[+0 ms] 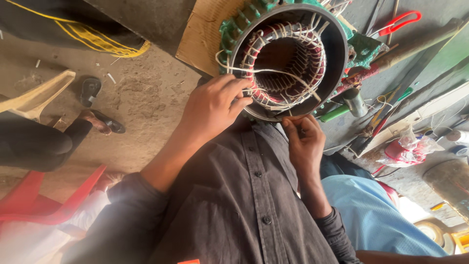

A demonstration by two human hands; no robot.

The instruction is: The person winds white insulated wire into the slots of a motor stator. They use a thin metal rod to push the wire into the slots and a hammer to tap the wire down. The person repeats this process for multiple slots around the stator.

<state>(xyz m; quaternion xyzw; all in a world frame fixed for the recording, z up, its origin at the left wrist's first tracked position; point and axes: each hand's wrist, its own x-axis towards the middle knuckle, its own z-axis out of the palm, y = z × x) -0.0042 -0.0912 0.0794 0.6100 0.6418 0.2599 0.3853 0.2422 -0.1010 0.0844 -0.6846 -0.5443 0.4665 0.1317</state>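
Observation:
A motor stator with a green finned housing lies on its side in front of me, its open end facing me. Red-brown windings tied with white lacing cord fill the bore. My left hand grips the near rim at the windings, fingers curled over the cord at the lower left edge. My right hand is at the bottom of the rim, thumb and fingertips pinched on a thin strand of cord. My dark grey buttoned shirt fills the foreground below.
Cardboard lies under the stator. Red-handled cutters, a metal cylinder, a green tool handle and a plastic bag clutter the bench to the right. Another person's sandalled foot and a red chair are on the left; someone in light blue is on the right.

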